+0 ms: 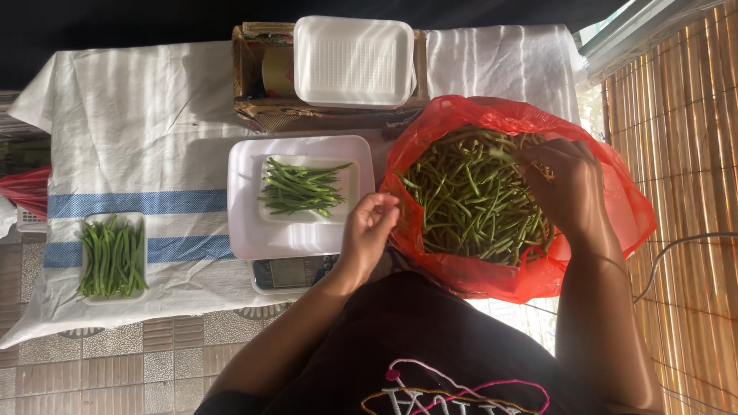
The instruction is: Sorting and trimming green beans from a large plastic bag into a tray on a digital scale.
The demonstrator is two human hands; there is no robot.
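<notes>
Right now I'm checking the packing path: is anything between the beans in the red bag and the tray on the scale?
Nothing visible blocks it. The right hand is in the red bag among the loose beans; the left hand sits at the bag's rim, beside the tray on the scale, not over it.

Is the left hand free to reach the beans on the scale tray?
Probably yes: the left hand hovers at the red bag's rim, right beside the scale tray, and nothing lies between it and those beans.

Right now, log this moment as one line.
left hand: at red bag rim | right hand: in green beans | scale tray: beans portion
</notes>
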